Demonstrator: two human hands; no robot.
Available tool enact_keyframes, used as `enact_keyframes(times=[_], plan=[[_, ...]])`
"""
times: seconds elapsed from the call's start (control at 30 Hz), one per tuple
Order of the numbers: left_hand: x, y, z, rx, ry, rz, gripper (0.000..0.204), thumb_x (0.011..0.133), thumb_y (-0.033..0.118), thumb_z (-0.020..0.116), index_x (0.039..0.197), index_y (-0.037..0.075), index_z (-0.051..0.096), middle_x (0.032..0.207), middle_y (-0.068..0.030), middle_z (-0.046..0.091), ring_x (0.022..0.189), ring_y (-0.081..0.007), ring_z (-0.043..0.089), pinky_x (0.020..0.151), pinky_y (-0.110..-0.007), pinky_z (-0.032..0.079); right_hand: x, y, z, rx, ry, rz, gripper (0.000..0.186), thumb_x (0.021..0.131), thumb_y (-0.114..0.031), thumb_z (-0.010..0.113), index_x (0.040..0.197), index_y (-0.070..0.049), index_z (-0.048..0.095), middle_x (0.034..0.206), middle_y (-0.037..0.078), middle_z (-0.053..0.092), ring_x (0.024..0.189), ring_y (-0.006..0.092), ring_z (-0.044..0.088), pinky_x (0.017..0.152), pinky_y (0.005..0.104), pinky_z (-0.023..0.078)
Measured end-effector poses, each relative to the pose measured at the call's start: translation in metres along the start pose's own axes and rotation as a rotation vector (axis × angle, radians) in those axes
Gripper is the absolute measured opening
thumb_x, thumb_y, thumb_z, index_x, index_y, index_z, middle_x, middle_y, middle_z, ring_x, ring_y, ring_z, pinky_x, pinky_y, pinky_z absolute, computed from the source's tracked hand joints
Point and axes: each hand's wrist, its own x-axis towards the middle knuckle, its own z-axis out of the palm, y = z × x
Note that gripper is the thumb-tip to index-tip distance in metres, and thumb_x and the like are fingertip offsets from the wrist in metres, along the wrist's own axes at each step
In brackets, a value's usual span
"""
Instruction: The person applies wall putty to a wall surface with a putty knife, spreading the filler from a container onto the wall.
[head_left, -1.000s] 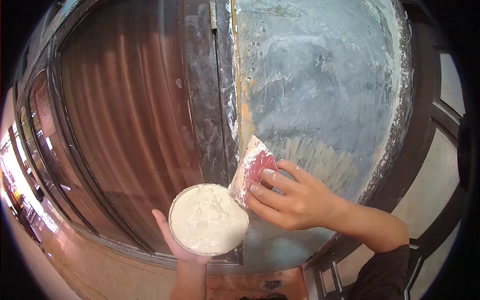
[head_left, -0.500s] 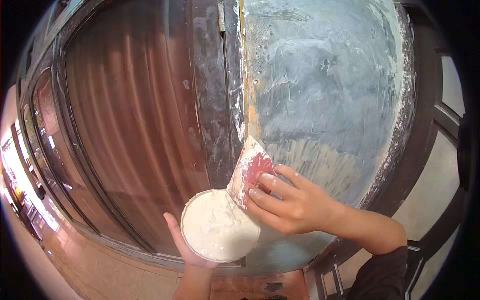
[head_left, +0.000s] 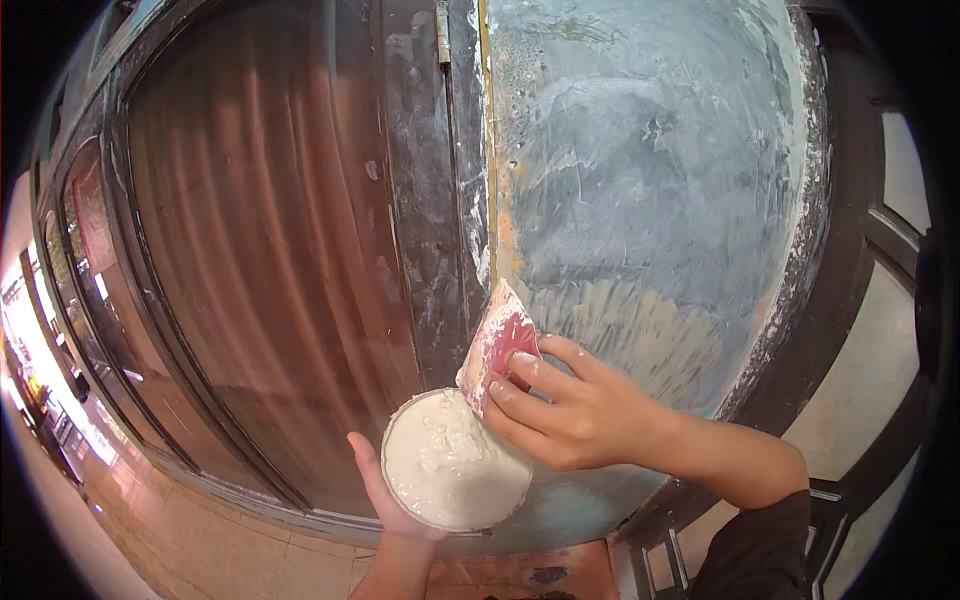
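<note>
A round tub (head_left: pixel 390 462) full of cream-white putty (head_left: pixel 455 470) rests on my left hand (head_left: pixel 400 515), which supports it from below with the thumb up along its side. Most of those fingers are hidden beneath the tub. Pinched in my right hand (head_left: pixel 570 405) is a red putty spreader (head_left: pixel 512 335), its faces smeared with white. The spreader's lower corner meets the putty at the tub's far rim, and its other corner points up toward the wall's left edge. White flecks cover the right fingertips.
Ahead stands a blue-grey wall (head_left: pixel 650 180) with pale fan-shaped strokes (head_left: pixel 640 325) low on it. To its left is a dark wooden frame (head_left: pixel 430 190) beside glass with a brown curtain (head_left: pixel 260 260). Another dark frame (head_left: pixel 850 260) borders the right. Tiled floor (head_left: pixel 230 535) lies below.
My left hand and the tub have shifted slightly right and down. The spreader has tilted and moved a little left, still held in my right hand.
</note>
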Motion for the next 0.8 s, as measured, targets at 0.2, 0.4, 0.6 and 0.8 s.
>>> enact_keyframes(times=[0.2,0.4,0.6,0.8], plan=[[0.003,-0.005,-0.011,-0.057,-0.054,-0.064,0.101,0.099,0.083,0.026,0.151,0.0,0.05,0.15,-0.0199,0.057,0.132,-0.0368,0.06,0.111,-0.051,0.049,-0.002,0.009,0.003,-0.011,0.065,0.067,0.02,0.084,-0.02,0.066,0.099,-0.009,0.074,0.101,0.002,0.071,0.104,0.0231,0.064,0.092,0.0443,0.051],[0.002,0.003,-0.025,-0.052,-0.007,-0.022,0.098,0.099,0.083,0.028,0.149,0.002,0.054,0.147,-0.0201,0.06,0.13,-0.0392,0.061,0.108,-0.057,0.052,-0.008,0.072,-0.021,-0.127,-0.081,0.408,0.029,0.084,-0.008,0.07,0.112,-0.017,0.072,0.104,-0.006,0.074,0.093,0.0209,0.06,0.08,0.0412,0.039],[0.005,0.007,-0.035,0.056,0.096,0.046,0.095,0.098,0.083,0.03,0.149,0.007,0.054,0.152,-0.0188,0.056,0.131,-0.0441,0.058,0.105,-0.068,0.049,-0.028,0.102,0.004,0.073,-0.03,0.779,0.025,0.098,-0.004,0.064,0.12,-0.015,0.07,0.101,-0.003,0.077,0.094,0.0208,0.059,0.088,0.0412,0.031],[0.008,0.011,-0.047,0.139,0.089,0.024,0.097,0.094,0.088,0.03,0.154,0.014,0.048,0.158,-0.0177,0.049,0.134,-0.052,0.052,0.096,-0.087,0.04,-0.03,0.111,0.022,0.124,-0.016,0.904,0.026,0.097,-0.006,0.065,0.122,-0.012,0.07,0.105,0.002,0.078,0.097,0.024,0.062,0.089,0.0429,0.032]])
